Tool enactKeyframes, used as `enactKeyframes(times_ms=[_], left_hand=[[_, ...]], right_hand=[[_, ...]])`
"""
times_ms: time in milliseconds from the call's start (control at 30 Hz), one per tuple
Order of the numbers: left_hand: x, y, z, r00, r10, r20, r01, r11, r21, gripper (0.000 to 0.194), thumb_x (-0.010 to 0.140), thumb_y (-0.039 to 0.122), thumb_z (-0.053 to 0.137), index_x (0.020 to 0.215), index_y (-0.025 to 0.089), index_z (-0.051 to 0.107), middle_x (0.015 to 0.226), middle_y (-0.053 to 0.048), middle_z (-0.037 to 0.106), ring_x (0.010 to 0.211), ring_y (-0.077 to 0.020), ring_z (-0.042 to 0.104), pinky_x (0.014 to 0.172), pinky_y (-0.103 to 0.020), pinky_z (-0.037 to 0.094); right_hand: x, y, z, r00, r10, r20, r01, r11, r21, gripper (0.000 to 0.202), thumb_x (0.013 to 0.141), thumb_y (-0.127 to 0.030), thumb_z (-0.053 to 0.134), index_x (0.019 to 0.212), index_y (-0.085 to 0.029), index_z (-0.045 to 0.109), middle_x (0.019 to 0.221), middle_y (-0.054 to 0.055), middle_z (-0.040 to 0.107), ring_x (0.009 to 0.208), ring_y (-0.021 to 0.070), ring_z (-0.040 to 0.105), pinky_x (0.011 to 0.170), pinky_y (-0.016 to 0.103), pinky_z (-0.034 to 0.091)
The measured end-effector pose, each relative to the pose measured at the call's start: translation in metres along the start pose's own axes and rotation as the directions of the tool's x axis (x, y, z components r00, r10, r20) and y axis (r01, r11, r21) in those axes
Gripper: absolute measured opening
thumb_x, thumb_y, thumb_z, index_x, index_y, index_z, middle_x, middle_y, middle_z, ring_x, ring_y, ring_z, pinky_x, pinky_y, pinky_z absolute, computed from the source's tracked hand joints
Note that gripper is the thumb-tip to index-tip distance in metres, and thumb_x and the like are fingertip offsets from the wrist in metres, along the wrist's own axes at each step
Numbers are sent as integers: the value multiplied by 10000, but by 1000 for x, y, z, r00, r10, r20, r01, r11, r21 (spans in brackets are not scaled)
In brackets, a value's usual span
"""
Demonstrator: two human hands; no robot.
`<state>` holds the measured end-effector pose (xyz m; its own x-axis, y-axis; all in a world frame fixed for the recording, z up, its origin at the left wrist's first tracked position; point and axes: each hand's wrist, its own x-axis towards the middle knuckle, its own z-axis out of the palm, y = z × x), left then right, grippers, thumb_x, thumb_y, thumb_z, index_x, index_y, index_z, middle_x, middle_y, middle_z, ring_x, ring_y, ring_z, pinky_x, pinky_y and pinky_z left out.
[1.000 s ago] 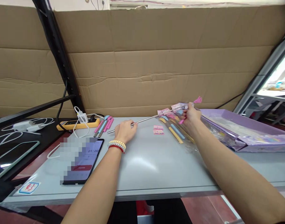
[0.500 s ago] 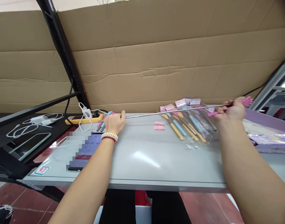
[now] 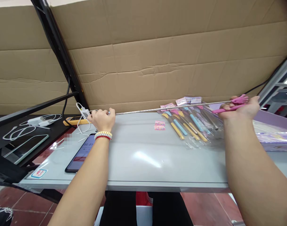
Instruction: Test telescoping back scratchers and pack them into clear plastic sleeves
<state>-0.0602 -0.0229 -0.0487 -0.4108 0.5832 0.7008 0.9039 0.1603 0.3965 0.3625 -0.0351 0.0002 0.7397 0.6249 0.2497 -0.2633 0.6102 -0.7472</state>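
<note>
A thin metal rod (image 3: 155, 109) of a telescopic back scratcher stretches, extended, between my two hands. My left hand (image 3: 102, 119), closed, grips its left end; a small blue bit shows by the fingers. My right hand (image 3: 241, 108) is turned palm up, its fingers curled round the right end. A pink hand-shaped head (image 3: 239, 99) and a pink handle (image 3: 228, 109) lie in that palm; whether both belong to one scratcher I cannot tell. Below the rod lie several bagged back scratchers (image 3: 188, 125) with yellow and blue handles. Two small pink labels (image 3: 159, 125) lie left of them.
A phone (image 3: 78, 157) showing a timer lies left on the grey table (image 3: 167, 169). Behind it are a yellow power strip (image 3: 74, 121) and white cables (image 3: 83, 110). A purple box (image 3: 270, 121) with packed items stands at the right. Cardboard (image 3: 138, 56) rises behind.
My left hand has moved left and my right hand slightly right, with the rod still between them. The right hand has turned more palm up, showing the pink head and handle.
</note>
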Motion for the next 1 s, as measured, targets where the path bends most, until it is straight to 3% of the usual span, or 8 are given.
enactKeyframes(times_ms=[100, 200, 367, 467, 633, 833, 900, 1000], left_hand=[[4, -8, 0, 1000, -18, -7, 18, 999, 27, 465, 844, 373, 327, 725, 162, 724, 795, -136, 685, 936, -299, 543, 906, -455, 273], [5, -7, -1, 999, -1, 54, -1, 1000, 31, 507, 862, 396, 295, 686, 168, 712, 737, -140, 683, 866, -292, 576, 856, -433, 313], [-9, 22, -9, 932, 161, 323, -151, 987, -57, 551, 858, 564, 287, 656, 206, 654, 700, -107, 679, 767, -263, 615, 664, -339, 366], [-27, 49, -15, 876, 281, 391, -258, 960, -113, 487, 800, 634, 389, 773, 214, 634, 688, -84, 668, 765, -269, 629, 644, -325, 377], [-52, 81, -23, 790, 442, 424, -407, 896, -176, 397, 761, 505, 544, 1008, 195, 553, 728, -72, 662, 746, -278, 648, 658, -331, 408], [-52, 80, -20, 804, 441, 400, -396, 898, -193, 260, 808, 289, 501, 1049, 193, 512, 797, -67, 673, 780, -248, 652, 676, -325, 411], [-49, 76, -17, 786, 492, 375, -433, 870, -234, 197, 815, 278, 494, 992, 206, 537, 867, -62, 677, 814, -232, 646, 676, -315, 405], [-42, 68, -10, 806, 492, 329, -440, 870, -221, 172, 826, 288, 482, 953, 212, 568, 896, -60, 677, 849, -230, 635, 691, -318, 393]], right_hand=[[-3, -5, -2, 982, 152, -114, -131, 977, 168, 523, 978, -295, 130, 532, -177, 377, 477, -55, 322, 307, -5, 264, 350, 168, 133], [-4, -4, -2, 982, 132, -132, -105, 975, 197, 473, 979, -214, 234, 537, -167, 397, 476, -56, 341, 311, -10, 267, 347, 158, 127], [-27, 4, 22, 976, 157, 150, -179, 973, 145, 404, 971, -173, 328, 583, -163, 443, 463, -40, 392, 329, -1, 243, 339, 154, 110], [-62, 14, 47, 886, 220, 409, -232, 973, -21, 291, 912, -162, 475, 621, -167, 462, 456, -44, 423, 338, 3, 239, 336, 147, 103], [-127, 42, 77, 604, 431, 671, -209, 898, -388, 256, 674, -313, 759, 724, -160, 561, 377, -66, 416, 300, 37, 275, 298, 159, 139], [-150, 61, 83, 545, 441, 713, -233, 897, -377, 341, 601, -400, 787, 688, -175, 546, 361, -55, 442, 277, 35, 260, 294, 168, 146], [-144, 60, 83, 577, 440, 688, -235, 896, -376, 343, 583, -394, 798, 684, -172, 558, 375, -51, 447, 294, 39, 288, 296, 165, 152], [-124, 52, 83, 731, 345, 589, -192, 932, -308, 304, 611, -369, 787, 681, -174, 565, 409, -58, 433, 334, 43, 323, 302, 156, 172]])
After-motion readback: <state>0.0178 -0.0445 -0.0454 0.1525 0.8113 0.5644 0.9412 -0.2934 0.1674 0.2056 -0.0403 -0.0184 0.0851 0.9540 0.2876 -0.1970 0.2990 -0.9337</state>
